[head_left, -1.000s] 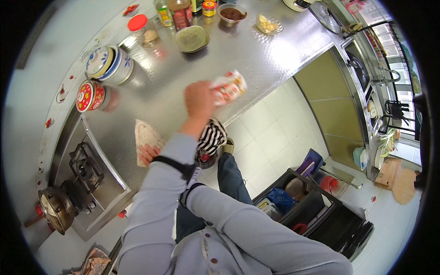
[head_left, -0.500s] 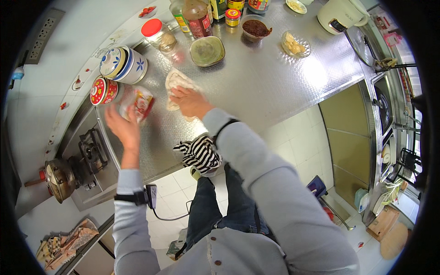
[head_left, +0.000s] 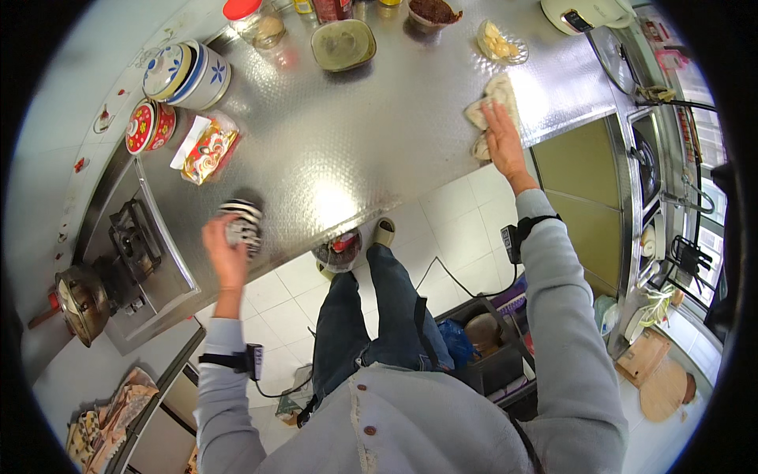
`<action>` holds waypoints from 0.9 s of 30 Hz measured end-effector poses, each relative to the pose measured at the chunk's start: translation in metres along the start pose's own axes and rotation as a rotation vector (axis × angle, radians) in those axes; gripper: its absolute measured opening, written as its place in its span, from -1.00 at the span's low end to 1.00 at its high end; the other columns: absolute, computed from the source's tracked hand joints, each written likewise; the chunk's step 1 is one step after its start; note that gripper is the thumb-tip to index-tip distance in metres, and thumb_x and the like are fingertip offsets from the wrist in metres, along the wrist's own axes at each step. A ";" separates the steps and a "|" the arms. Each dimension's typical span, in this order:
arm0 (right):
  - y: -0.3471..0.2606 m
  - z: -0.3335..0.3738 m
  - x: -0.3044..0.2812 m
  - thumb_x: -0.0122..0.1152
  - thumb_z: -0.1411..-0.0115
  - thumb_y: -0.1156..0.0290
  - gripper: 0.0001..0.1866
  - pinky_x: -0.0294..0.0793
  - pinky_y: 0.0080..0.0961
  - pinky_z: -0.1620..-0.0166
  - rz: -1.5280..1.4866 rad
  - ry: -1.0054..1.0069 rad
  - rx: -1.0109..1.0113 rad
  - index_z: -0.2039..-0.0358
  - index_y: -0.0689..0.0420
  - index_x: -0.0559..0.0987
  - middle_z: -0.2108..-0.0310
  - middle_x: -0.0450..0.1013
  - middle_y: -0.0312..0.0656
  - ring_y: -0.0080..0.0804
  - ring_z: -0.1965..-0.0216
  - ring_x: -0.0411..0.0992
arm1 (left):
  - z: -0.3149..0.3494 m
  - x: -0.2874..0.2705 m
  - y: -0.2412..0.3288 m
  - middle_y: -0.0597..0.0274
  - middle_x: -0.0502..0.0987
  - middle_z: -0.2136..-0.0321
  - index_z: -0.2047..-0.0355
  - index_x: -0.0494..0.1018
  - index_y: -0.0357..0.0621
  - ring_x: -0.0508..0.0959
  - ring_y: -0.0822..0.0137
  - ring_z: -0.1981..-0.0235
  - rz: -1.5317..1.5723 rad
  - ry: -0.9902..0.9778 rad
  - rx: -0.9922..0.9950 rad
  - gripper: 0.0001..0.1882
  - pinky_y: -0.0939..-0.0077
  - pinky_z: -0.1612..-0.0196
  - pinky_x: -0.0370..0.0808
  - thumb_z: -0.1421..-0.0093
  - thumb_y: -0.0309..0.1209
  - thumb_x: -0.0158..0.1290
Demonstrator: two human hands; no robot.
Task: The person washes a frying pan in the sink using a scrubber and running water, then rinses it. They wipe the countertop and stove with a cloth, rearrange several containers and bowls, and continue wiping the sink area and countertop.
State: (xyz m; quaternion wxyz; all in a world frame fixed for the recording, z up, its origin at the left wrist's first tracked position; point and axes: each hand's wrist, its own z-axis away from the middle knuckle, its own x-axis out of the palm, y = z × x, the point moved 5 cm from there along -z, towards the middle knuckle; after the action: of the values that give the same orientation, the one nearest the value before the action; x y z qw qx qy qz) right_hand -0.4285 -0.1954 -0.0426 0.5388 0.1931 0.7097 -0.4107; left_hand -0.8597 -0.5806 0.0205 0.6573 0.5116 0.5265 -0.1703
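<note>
My right hand [head_left: 503, 142] lies with fingers stretched flat on a bunched cream cloth [head_left: 500, 93], pressing it to the steel counter [head_left: 379, 118] near its front right edge. At the counter's left front, my left hand [head_left: 227, 251] has its fingers closed against a crumpled black-and-white striped cloth [head_left: 246, 223]. Some of those fingertips are hidden by the cloth. Just beyond that hand, a red, gold and white packet [head_left: 209, 150] lies on the metal. A glass dish of pale peeled pieces [head_left: 499, 43] stands behind the cream cloth.
Lidded pots, one blue-and-white [head_left: 201, 75] and one red [head_left: 150, 126], stand at the left by the stove [head_left: 134, 245]. Along the back are a red-lidded jar [head_left: 257, 22], a square tub [head_left: 342, 46] and a bowl of dark paste [head_left: 430, 14]. Below the front edge sits a bin [head_left: 338, 251].
My right hand and the cream cloth have swept right across the counter. The striped cloth has shifted left from the front edge to my left hand, showing the bin. My left hand has left the packet.
</note>
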 end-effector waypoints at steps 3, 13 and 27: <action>-0.015 0.019 0.014 -0.04 -0.09 0.52 -0.36 0.03 -0.13 -0.31 0.039 0.189 0.232 -0.25 0.05 0.25 -0.27 0.09 0.12 0.16 -0.27 0.04 | -0.005 -0.039 -0.064 0.04 0.45 0.20 0.10 0.40 -0.20 0.41 0.04 0.05 -0.061 0.214 -0.238 -0.56 0.28 -0.09 0.33 0.05 -0.69 0.07; -0.411 0.128 0.154 -0.08 -0.17 0.41 -0.41 -0.12 -0.07 -0.33 -0.176 -0.175 -0.387 -0.26 0.15 0.23 -0.32 0.04 -0.02 0.01 -0.33 -0.03 | -0.053 0.054 -0.021 -0.18 0.28 -0.04 -0.14 0.20 -0.31 0.25 -0.07 -0.12 0.525 0.145 -0.394 0.01 0.14 -0.20 0.19 0.26 -0.08 0.39; -0.529 0.120 0.200 0.03 -0.21 0.31 -0.39 -0.08 -0.09 -0.33 -0.116 -0.398 -0.734 -0.26 0.13 0.20 -0.34 -0.01 -0.05 -0.05 -0.36 -0.06 | 0.267 -0.054 -0.101 -0.09 0.19 -0.19 -0.20 0.19 -0.18 0.21 -0.06 -0.22 0.294 0.059 -0.567 -0.32 0.21 -0.23 0.22 -0.08 -0.42 0.18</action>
State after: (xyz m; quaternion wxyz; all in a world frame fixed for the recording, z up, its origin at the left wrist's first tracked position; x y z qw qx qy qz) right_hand -0.8035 -0.6348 -0.0385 0.6745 -0.1348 0.7007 -0.1894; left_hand -0.8193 -0.8675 -0.0036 0.7756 0.3836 0.4922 0.0950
